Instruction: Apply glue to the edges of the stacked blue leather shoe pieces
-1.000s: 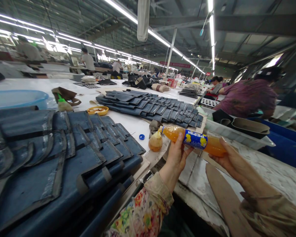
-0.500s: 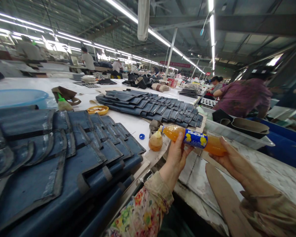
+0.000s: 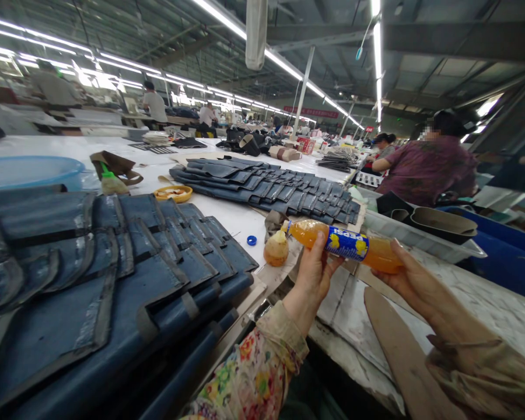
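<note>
I hold a plastic bottle of orange liquid (image 3: 345, 244) with a blue and yellow label, tipped sideways with its uncapped mouth to the left. My left hand (image 3: 312, 275) grips it near the neck and my right hand (image 3: 409, 280) supports its base. The mouth points at a small round squeeze bottle (image 3: 276, 248) with a pointed tip, standing on the table. A blue cap (image 3: 251, 240) lies on the white tabletop just left of it.
Rows of overlapping dark blue pieces (image 3: 126, 262) cover the table at left, more (image 3: 271, 189) farther back. An orange dish (image 3: 173, 193), a brush (image 3: 111, 181) and a blue basin (image 3: 30, 172) sit behind. A person in purple (image 3: 429, 166) works at right near a tray (image 3: 420, 233).
The bottle and both hands stay almost in place, shifting slightly upward in view. The person in purple at right has straightened a little.
</note>
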Demonstrator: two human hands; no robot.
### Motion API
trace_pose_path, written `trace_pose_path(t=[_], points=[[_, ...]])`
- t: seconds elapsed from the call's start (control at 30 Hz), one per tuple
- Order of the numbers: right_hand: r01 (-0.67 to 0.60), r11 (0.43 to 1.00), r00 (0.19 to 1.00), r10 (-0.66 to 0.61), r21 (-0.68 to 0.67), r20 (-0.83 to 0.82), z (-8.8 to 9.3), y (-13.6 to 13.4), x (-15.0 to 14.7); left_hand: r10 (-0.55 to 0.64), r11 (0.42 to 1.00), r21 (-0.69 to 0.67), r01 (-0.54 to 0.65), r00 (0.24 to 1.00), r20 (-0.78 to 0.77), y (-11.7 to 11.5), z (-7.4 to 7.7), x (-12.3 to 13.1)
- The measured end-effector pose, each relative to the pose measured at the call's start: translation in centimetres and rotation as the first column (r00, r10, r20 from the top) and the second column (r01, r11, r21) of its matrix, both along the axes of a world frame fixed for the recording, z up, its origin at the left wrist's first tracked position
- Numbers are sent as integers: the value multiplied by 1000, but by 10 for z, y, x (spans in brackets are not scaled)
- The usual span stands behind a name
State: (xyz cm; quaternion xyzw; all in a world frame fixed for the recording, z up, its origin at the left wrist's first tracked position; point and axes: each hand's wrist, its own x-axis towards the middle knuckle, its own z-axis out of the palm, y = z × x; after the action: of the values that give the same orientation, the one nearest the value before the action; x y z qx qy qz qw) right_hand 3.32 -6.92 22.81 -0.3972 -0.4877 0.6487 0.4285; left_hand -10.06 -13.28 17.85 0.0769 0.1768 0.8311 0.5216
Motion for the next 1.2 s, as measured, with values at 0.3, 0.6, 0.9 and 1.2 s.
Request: trace_pose_path(t=[0.3,0.6,0.9,1.2], points=[[14,1000,1000,-14,-19,-12,4,-1,-1,1,1000,6,-1,1000,8,0,-1,-1],[8,999,1000,-8,-41,-6,2,2,1,3,1000,-7,-3,1000,-1,-1,0,0],[29,1000,1000,-29,-13,-11,-3,-3,2,-19,1000,-14,19,999,-46,0,-3,-1],[2,998,999,-5,-69,-37,-15,0,3,-25,999,-48,21,996,-86,-4,-4,-2]])
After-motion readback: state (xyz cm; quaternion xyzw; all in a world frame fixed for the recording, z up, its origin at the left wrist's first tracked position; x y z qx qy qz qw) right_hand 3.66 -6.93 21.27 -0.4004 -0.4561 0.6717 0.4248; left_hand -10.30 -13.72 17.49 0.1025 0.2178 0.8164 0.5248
